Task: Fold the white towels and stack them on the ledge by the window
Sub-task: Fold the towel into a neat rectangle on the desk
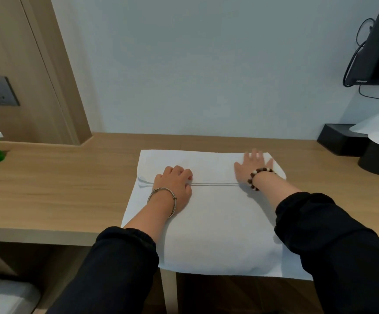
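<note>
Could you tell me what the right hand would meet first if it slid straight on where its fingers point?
Probably the wall. The right hand lies flat on the white towel near its far edge; beyond that only a bare strip of desk shows before the wall.

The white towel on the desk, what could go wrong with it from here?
1. The white towel hangs over the front edge of the desk, so it might slide off once the left hand and right hand lift.
2. The folded flap looks rumpled at its left corner and does not line up with the layer below. Pressing now may set a crooked fold that stacks unevenly.
</note>
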